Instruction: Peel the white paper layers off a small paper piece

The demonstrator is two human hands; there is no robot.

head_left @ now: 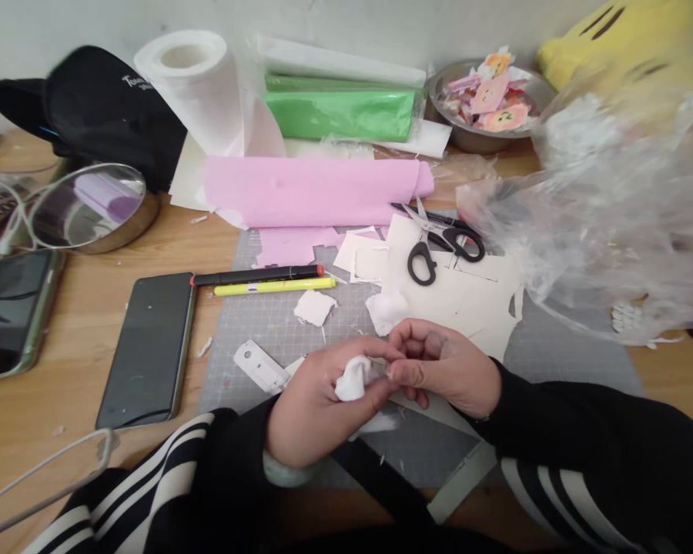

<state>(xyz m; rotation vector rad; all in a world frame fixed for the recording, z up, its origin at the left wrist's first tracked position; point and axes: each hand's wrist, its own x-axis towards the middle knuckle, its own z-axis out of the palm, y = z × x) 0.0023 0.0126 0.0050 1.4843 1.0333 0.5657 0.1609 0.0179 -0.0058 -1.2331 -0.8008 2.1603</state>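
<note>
Here, left hand (312, 394) holds white wad (352, 378); mat margin (222, 385) open beside ruler (261, 366).

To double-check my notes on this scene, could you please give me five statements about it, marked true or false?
1. The left hand holds a white wad. True.
2. The right hand grips the scissors. False: the scissors lie apart from both hands.
3. The yellow pen lies alongside a black pen. True.
4. The white roll lies on its side. False: it stands on end.
5. The back-right metal bowl holds pink cutouts. True.
</note>
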